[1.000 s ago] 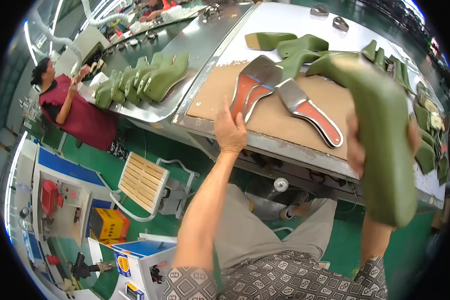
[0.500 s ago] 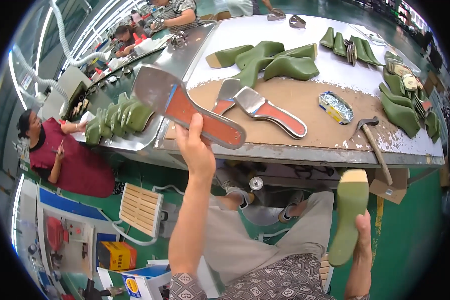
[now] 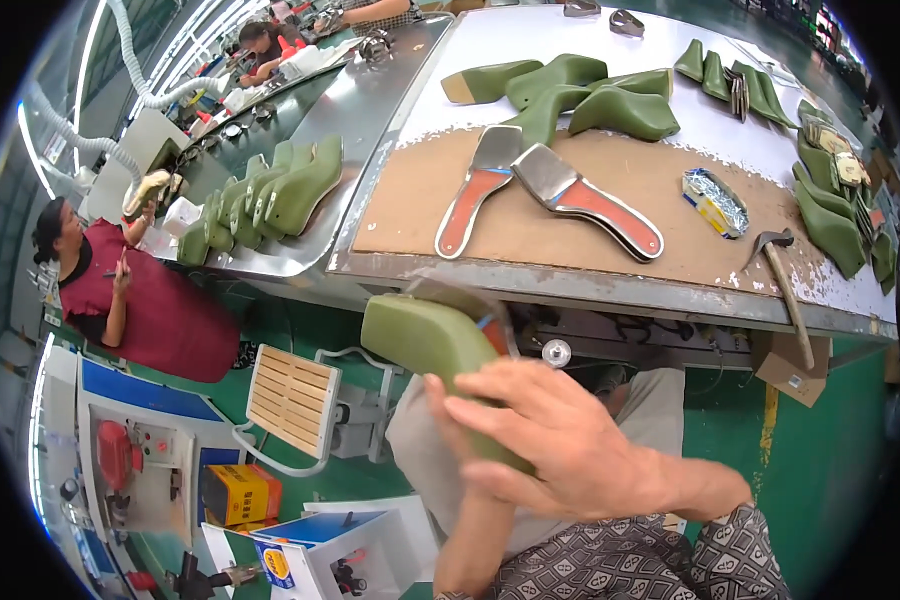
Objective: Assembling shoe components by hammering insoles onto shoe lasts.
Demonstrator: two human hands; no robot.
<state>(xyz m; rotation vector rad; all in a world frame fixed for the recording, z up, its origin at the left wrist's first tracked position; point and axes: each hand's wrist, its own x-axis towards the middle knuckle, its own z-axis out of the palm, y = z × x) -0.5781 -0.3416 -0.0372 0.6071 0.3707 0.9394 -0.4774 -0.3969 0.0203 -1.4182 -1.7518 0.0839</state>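
Note:
A green shoe last point(image 3: 420, 340) is held over my lap, its toe end pointing to the left. My right hand point(image 3: 560, 435) lies across its narrower part with the fingers bent round it. Below and partly behind, my left hand point(image 3: 445, 425) grips the same last from the other side, most of its fingers hidden. An insole point(image 3: 467, 303), grey with an orange-red part, lies against the far side of the last, smeared by motion. On the table, two more insoles rest with their front ends touching: one insole point(image 3: 473, 195) and a thicker-looking insole point(image 3: 595, 205).
Several green lasts point(image 3: 625, 112) lie at the back of the table point(image 3: 410, 265); more green lasts point(image 3: 830, 220) sit at its right edge. A hammer point(image 3: 785, 285) and a box of nails point(image 3: 715, 203) lie in front. At left, a person in a dark red apron point(image 3: 160, 300) stands by another bench.
My left hand has brought the insole down from above the table, and my right hand has carried the last leftward. Last and insole are now together. My view has shifted slightly.

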